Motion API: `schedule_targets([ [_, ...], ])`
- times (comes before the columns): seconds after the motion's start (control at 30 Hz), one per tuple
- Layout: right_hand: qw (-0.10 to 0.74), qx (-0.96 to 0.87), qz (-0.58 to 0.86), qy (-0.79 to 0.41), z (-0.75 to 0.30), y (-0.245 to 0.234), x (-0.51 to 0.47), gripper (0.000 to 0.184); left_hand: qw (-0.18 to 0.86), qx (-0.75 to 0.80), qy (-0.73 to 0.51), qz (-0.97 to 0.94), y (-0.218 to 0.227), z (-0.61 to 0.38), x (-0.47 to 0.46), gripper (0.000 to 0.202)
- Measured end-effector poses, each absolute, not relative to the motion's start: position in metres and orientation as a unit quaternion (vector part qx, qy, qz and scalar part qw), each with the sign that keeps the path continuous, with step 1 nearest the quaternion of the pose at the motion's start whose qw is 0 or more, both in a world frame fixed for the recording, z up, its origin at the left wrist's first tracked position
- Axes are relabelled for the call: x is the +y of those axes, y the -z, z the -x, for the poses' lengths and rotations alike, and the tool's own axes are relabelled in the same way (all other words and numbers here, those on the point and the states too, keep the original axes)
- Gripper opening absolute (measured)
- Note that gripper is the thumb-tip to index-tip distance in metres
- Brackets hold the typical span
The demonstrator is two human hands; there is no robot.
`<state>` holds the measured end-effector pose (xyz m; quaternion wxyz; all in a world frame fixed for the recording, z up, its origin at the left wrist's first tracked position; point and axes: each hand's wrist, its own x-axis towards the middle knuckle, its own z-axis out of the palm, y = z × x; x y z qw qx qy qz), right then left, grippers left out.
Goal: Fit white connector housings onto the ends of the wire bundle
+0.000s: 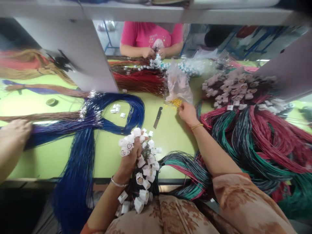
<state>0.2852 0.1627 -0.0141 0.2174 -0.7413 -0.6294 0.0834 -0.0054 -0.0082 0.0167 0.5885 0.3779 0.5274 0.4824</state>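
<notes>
My left hand (133, 152) is closed around a bunch of white plastic connectors (147, 170) whose wires hang toward my lap. Green, black and pink wires (187, 167) run off to the right from near the bunch. My right hand (188, 113) reaches to a pile of small yellow parts (175, 103) at the mouth of a clear plastic bag (179, 85). Its fingertips are bent together at the pile's edge; whether a yellow part is between them is too small to see.
A black-and-brown blade (158, 117) lies mid-table, with loose white connectors (117, 108) to its left. Blue wire bundles (80, 156) hang over the front edge. Wired connectors (235, 86) are heaped right. Another person's hand (16, 131) is at far left; a person in pink (151, 37) sits opposite.
</notes>
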Motion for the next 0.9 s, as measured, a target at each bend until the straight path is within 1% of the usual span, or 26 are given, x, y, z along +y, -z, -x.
schedule_targets([
  [0.03, 0.260, -0.623, 0.728, -0.114, -0.282, 0.013, 0.161, 0.012, 0.598, 0.514, -0.494, -0.366, -0.014, 0.005, -0.008, 0.042],
  [0.1, 0.364, -0.596, 0.678, -0.230, -0.272, 0.008, 0.157, 0.007, 0.609, 0.485, -0.518, -0.355, -0.011, 0.005, -0.008, 0.038],
  [0.13, 0.407, -0.576, 0.639, -0.306, -0.264, 0.005, 0.153, 0.009, 0.617, 0.471, -0.525, -0.349, -0.010, 0.006, -0.007, 0.037],
  [0.17, 0.433, -0.559, 0.595, -0.381, -0.255, 0.001, 0.148, 0.014, 0.623, 0.460, -0.531, -0.344, -0.010, 0.006, -0.007, 0.037],
  [0.2, 0.444, -0.547, 0.550, -0.448, -0.246, -0.004, 0.142, 0.019, 0.627, 0.452, -0.536, -0.340, -0.010, 0.005, -0.006, 0.036],
  [0.27, 0.432, -0.545, 0.471, -0.543, -0.224, -0.016, 0.126, 0.026, 0.629, 0.446, -0.541, -0.335, -0.013, 0.004, -0.005, 0.036],
  [0.33, 0.403, -0.568, 0.417, -0.584, -0.203, -0.029, 0.106, 0.027, 0.626, 0.455, -0.542, -0.327, -0.015, 0.003, -0.004, 0.037],
  [0.4, 0.377, -0.621, 0.370, -0.579, -0.184, -0.039, 0.086, 0.019, 0.627, 0.465, -0.539, -0.316, -0.017, 0.001, -0.004, 0.040],
  [0.47, 0.386, -0.699, 0.325, -0.507, -0.169, -0.046, 0.068, 0.012, 0.629, 0.464, -0.541, -0.310, -0.017, 0.001, -0.003, 0.040],
  [0.57, 0.427, -0.790, 0.263, -0.352, -0.156, -0.050, 0.051, 0.015, 0.623, 0.462, -0.556, -0.299, -0.016, 0.000, -0.003, 0.037],
  [0.63, 0.438, -0.814, 0.242, -0.297, -0.152, -0.049, 0.045, 0.017, 0.618, 0.465, -0.562, -0.292, -0.017, -0.001, -0.003, 0.038],
  [0.73, 0.427, -0.826, 0.256, -0.262, -0.150, -0.048, 0.041, 0.015, 0.619, 0.461, -0.567, -0.287, -0.016, -0.002, -0.003, 0.043],
  [0.9, 0.390, -0.842, 0.286, -0.241, -0.149, -0.048, 0.041, 0.016, 0.592, 0.483, -0.566, -0.309, -0.009, 0.001, -0.006, 0.043],
])
